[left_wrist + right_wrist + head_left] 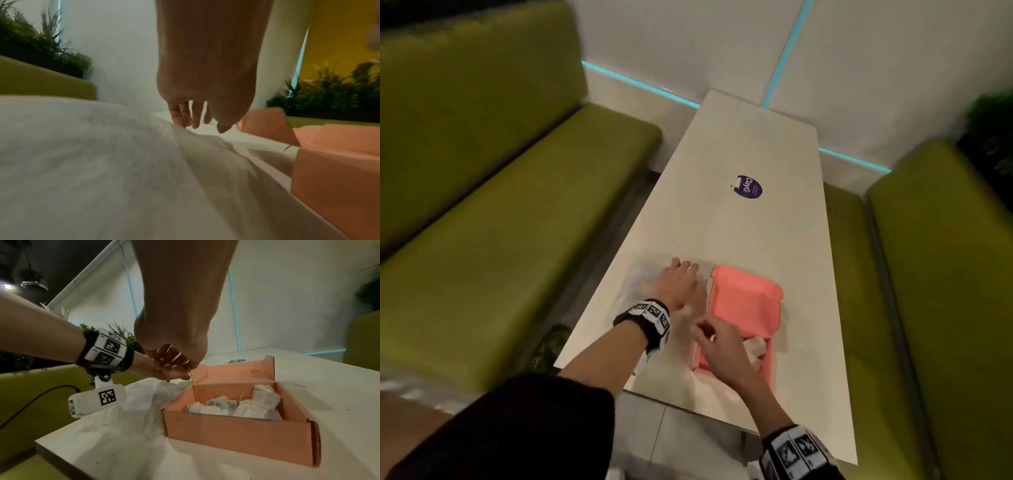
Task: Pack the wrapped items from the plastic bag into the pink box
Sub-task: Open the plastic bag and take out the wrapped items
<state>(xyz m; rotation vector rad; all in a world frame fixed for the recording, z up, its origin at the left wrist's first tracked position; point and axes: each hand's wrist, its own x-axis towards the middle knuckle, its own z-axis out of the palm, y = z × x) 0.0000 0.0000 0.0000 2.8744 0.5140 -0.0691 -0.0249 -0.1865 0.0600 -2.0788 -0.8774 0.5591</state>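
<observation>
The pink box (768, 365) stands open on the table, its lid (746, 301) folded back. Several white wrapped items (236, 405) lie inside it. A crumpled translucent plastic bag (643, 277) lies just left of the box. My left hand (681, 284) reaches over the bag, and its loosely straight fingers (185, 120) touch the film (92, 162). My right hand (709, 337) hovers by the box's left wall. Its fingers (172, 369) are curled and seem to pinch the bag's raised edge (162, 384). What the bag holds is hidden.
The narrow white table (739, 222) carries a round purple sticker (749, 187) further back. Green padded benches flank it on the left (482, 257) and the right (945, 274). The table's near edge (688, 407) lies close below my forearms. Plants stand behind the benches.
</observation>
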